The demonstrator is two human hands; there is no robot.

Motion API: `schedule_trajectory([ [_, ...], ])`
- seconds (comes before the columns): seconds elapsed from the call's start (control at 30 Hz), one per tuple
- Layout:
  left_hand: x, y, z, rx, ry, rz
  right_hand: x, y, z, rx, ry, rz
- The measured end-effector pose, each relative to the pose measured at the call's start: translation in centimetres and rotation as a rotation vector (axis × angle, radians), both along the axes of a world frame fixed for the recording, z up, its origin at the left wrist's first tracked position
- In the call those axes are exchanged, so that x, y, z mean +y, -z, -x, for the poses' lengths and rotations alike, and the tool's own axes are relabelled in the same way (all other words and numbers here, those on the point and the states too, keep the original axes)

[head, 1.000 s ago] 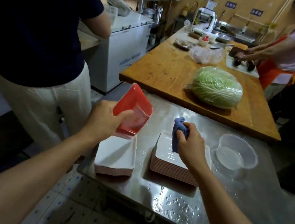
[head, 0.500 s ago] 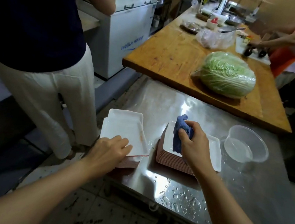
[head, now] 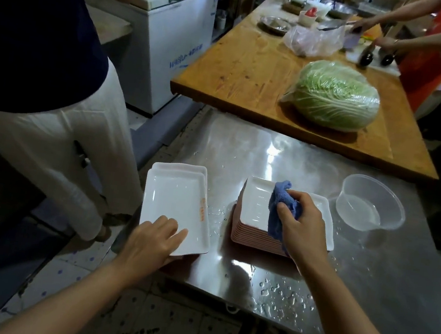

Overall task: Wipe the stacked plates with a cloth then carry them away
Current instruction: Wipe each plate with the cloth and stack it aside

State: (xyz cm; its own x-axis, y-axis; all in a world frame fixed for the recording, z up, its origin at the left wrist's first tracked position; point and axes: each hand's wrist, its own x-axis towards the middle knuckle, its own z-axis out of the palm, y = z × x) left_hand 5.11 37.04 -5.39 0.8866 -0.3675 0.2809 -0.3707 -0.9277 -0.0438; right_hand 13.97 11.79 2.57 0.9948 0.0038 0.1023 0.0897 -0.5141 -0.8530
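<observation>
My left hand (head: 154,238) lies flat, fingers straight, on the near corner of the top plate (head: 177,203) of the left stack, which sits at the near left edge of the wet steel table (head: 244,147). My right hand (head: 302,229) is curled round a bunched blue cloth (head: 279,203), pinching it between thumb and fingers, and holds it down on the top of the right stack of plates (head: 255,205); that stack is taller, with pinkish edges showing at its front. The two stacks stand apart with water drops between them. A clear plastic bowl (head: 369,204) with a little water stands just right of the right stack. Beyond, a wrapped cabbage (head: 334,95) rests on the wooden table (head: 242,65).
</observation>
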Motion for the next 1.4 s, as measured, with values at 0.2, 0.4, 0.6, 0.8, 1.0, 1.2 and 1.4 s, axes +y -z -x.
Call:
schedule_trajectory([
  [0.2,0.2,0.8,-1.3,0.069,0.004,-0.015,-1.7,0.4,-0.5,0.002,0.044,0.023],
  [0.4,0.8,0.8,-1.7,0.105,-0.049,-0.050,-2.5,0.6,-1.0,0.014,0.071,-0.025],
  [0.6,-3.2,-1.6,-3.9,0.165,-0.284,0.284,-3.7,0.8,-1.3,0.023,0.100,-0.070],
  [0.8,-9.5,-2.4,-9.9,0.451,-0.529,0.790,-5.6,1.3,-2.3,0.012,0.185,-0.119],
  [1.0,-11.3,-1.0,-12.0,0.559,-0.580,0.850,-7.2,1.9,-2.2,0.018,0.230,-0.106],
  [1.2,-11.4,-1.6,-12.5,0.432,-0.538,0.618,-8.7,1.7,-2.1,0.021,0.281,-0.118],
  [1.4,-11.1,-3.6,-13.0,0.467,-0.567,0.828,-9.6,0.9,-1.8,0.006,0.314,-0.148],
])
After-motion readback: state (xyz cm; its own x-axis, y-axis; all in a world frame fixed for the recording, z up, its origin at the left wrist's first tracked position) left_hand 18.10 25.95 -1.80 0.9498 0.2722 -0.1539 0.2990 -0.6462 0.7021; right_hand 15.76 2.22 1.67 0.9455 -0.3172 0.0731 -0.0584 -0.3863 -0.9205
